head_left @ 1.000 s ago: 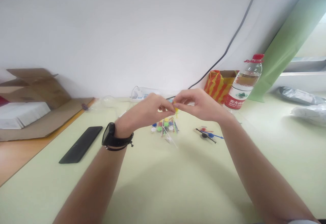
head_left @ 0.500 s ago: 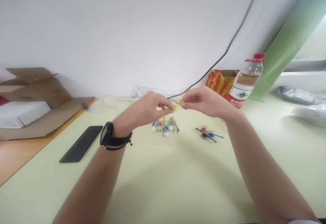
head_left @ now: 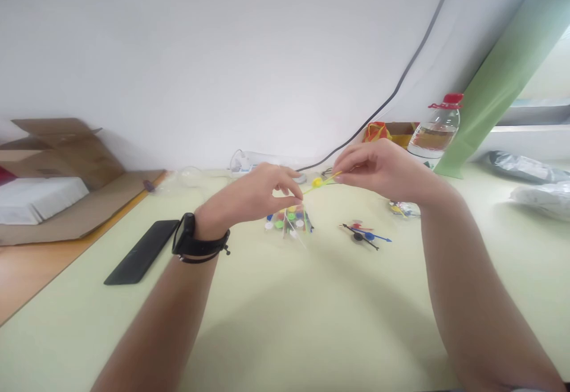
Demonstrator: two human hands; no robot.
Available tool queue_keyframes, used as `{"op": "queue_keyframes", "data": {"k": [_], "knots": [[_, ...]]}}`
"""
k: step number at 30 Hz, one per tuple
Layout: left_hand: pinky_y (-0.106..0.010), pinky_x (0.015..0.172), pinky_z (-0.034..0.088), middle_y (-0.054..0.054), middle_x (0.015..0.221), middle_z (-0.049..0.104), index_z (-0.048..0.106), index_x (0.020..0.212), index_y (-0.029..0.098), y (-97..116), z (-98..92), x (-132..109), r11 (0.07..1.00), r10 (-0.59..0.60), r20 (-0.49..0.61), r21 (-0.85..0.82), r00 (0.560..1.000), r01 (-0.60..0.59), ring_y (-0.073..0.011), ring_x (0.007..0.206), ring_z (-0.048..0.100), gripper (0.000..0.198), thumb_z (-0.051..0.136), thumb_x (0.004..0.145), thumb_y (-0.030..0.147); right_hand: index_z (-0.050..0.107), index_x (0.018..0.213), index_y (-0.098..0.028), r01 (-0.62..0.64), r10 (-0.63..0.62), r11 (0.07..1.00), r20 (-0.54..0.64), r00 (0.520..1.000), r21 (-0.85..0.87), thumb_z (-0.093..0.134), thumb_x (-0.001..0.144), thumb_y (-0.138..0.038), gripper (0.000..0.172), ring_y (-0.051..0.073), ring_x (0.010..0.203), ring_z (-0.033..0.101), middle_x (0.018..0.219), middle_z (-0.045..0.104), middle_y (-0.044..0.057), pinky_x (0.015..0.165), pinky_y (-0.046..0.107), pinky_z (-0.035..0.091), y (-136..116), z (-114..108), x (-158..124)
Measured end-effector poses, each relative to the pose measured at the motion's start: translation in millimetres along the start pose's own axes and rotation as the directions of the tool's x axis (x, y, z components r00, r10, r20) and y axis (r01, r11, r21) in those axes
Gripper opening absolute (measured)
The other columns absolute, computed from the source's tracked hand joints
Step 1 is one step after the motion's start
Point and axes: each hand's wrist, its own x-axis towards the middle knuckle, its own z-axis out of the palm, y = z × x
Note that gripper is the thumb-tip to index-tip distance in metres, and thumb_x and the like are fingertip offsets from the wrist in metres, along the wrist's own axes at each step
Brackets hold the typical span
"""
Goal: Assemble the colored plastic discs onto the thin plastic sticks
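Thin yellow and yellow-green clock-hand-like pieces (head_left: 317, 183) hang above the table, stretched between my two hands. My left hand (head_left: 262, 193), with a black watch on the wrist, pinches their left end between thumb and fingertip. The right end is pinched by my right hand (head_left: 374, 169). Below my left fingertips lies a pile of small pieces (head_left: 289, 220) with coloured round discs and thin sticks. Nearer my right forearm, black, blue and red pointers (head_left: 365, 235) lie crossed on the table.
A black flat case (head_left: 142, 252) lies at the left, near a cardboard box (head_left: 71, 148) and white stack (head_left: 42, 199). A red-capped bottle (head_left: 434, 136) stands behind my right hand. Another small packet (head_left: 404, 209) lies near my right wrist. Plastic-wrapped packages (head_left: 528, 167) are at the far right.
My right hand has moved right and slightly up, away from my left hand. More of the yellow pieces now shows between them, and the packet by my right wrist has come into view.
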Motion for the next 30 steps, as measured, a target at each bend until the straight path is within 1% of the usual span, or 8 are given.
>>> {"op": "queue_keyframes", "data": {"k": [4, 11, 15, 18, 22, 25, 28, 30], "knots": [[-0.032, 0.089, 0.056, -0.005, 0.099, 0.078, 0.083, 0.086, 0.029, 2, 0.2, -1, 0.999, 0.021, 0.025, -0.043, 0.999, -0.02, -0.0312, 0.134, 0.058, 0.018, 0.066, 0.091, 0.034, 0.079, 0.079, -0.025, -0.004, 0.004, 1.0, 0.038, 0.999, 0.0, 0.074, 0.087, -0.04, 0.018, 0.02, 0.072, 0.063, 0.093, 0.074, 0.005, 0.055, 0.034, 0.045, -7, 1, -1], [-0.03, 0.084, 0.056, -0.005, 0.09, 0.077, 0.082, 0.087, 0.03, 3, 3.0, 1, 0.997, 0.049, 0.054, -0.058, 0.997, -0.046, -0.0291, 0.135, 0.057, 0.02, 0.063, 0.093, 0.032, 0.075, 0.078, -0.022, 0.02, -0.007, 0.996, 0.135, 0.991, -0.089, 0.066, 0.09, -0.03, 0.017, 0.016, 0.068, 0.061, 0.086, 0.072, 0.003, 0.058, 0.031, 0.044, -9, 15, 7], [-0.028, 0.072, 0.056, -0.006, 0.103, 0.075, 0.082, 0.089, 0.028, 5, 2.3, 2, 0.996, 0.05, 0.049, -0.078, 0.998, -0.047, -0.0258, 0.104, 0.072, 0.019, 0.065, 0.092, 0.035, 0.074, 0.079, -0.021, 0.024, -0.011, 0.996, 0.145, 0.989, -0.083, 0.063, 0.09, -0.028, 0.017, 0.016, 0.067, 0.06, 0.082, 0.071, 0.003, 0.059, 0.03, 0.044, -7, 26, 11], [-0.028, 0.066, 0.054, -0.005, 0.117, 0.072, 0.082, 0.09, 0.027, 6, 1.7, 3, 0.995, 0.049, 0.031, -0.09, 0.998, -0.046, -0.0179, 0.08, 0.071, 0.018, 0.066, 0.092, 0.034, 0.075, 0.082, -0.021, 0.017, -0.006, 0.997, 0.139, 0.99, -0.078, 0.063, 0.09, -0.027, 0.016, 0.017, 0.07, 0.062, 0.083, 0.072, 0.003, 0.062, 0.03, 0.045, -8, 31, 12], [-0.028, 0.066, 0.052, -0.005, 0.113, 0.072, 0.082, 0.093, 0.027, 6, 1.0, 3, 0.995, 0.051, 0.027, -0.088, 0.998, -0.049, -0.0167, 0.077, 0.069, 0.019, 0.063, 0.093, 0.033, 0.076, 0.09, -0.022, 0.05, -0.045, 0.998, 0.118, 0.992, -0.041, 0.061, 0.094, -0.031, 0.018, 0.018, 0.076, 0.062, 0.086, 0.071, 0.004, 0.066, 0.031, 0.047, -11, 30, 12], [-0.028, 0.068, 0.05, -0.005, 0.106, 0.073, 0.082, 0.095, 0.027, 6, 0.7, 4, 0.995, 0.069, 0.0, -0.074, 0.998, -0.069, -0.0173, 0.079, 0.068, 0.019, 0.063, 0.093, 0.033, 0.077, 0.096, -0.024, 0.048, -0.04, 0.996, 0.102, 0.994, -0.075, 0.061, 0.096, -0.04, 0.023, 0.018, 0.08, 0.062, 0.095, 0.068, 0.006, 0.069, 0.031, 0.049, -10, 28, 10], [-0.029, 0.072, 0.049, -0.005, 0.103, 0.074, 0.081, 0.097, 0.027, 6, 1.2, 4, 0.994, 0.092, -0.051, -0.052, 0.994, -0.094, -0.0171, 0.08, 0.067, 0.02, 0.062, 0.096, 0.032, 0.077, 0.103, -0.028, 0.026, -0.007, 0.993, 0.156, 0.988, -0.118, 0.066, 0.093, -0.048, 0.026, 0.017, 0.084, 0.063, 0.118, 0.061, 0.007, 0.072, 0.031, 0.052, -4, 27, 7], [-0.029, 0.075, 0.049, -0.004, 0.101, 0.074, 0.081, 0.098, 0.027, 9, 2.0, 4, 0.993, 0.106, -0.083, -0.039, 0.991, -0.109, -0.0172, 0.081, 0.067, 0.02, 0.061, 0.097, 0.031, 0.077, 0.101, -0.029, 0.023, -0.001, 0.994, 0.191, 0.982, -0.111, 0.068, 0.091, -0.047, 0.023, 0.017, 0.086, 0.065, 0.131, 0.056, 0.008, 0.073, 0.032, 0.053, 0, 27, 6]]}}
